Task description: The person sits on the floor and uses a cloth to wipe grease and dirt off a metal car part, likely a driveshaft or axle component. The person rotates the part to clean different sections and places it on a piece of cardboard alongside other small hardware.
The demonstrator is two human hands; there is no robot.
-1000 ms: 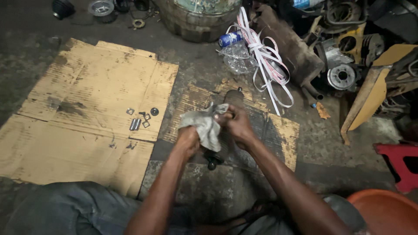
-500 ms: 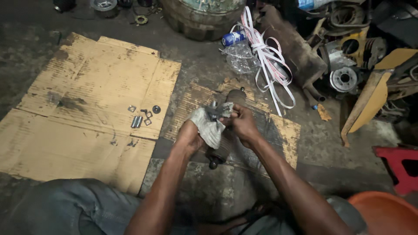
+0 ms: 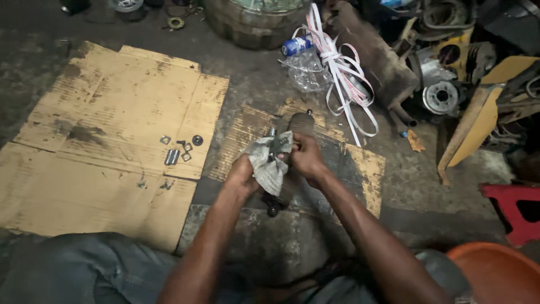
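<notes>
- Motor housing, a dark, grimy cylinder, lies lengthwise on a strip of oil-stained cardboard on the workshop floor, its far end pointing away from us and a small round knob at its near end showing below the hands.
- We grip it with the right hand, fingers curled closed around the upper side of the body.
- Our left hand is closed on a grey rag, bunched and pressed against the near half of the housing; the fingertips are buried in the cloth.
- We judge the step in hand to be wiping down: the rag sits on the metal while the other hand steadies the part.
- Next, by our reckoning, the move calls for turning the cylinder under the rag so the unwiped side comes round, with the right hand holding firm against a greasy slip.
- To our left, on a large flattened cardboard sheet, a small cluster of loose hardware lies well apart from the work: washers, square nuts and a short metal sleeve.
- Beyond the part, a crumpled clear plastic bottle and a tangle of white strapping lie on the floor, with metal scrap piled at right.
- A red stool and an orange basin sit at the right edge.
</notes>
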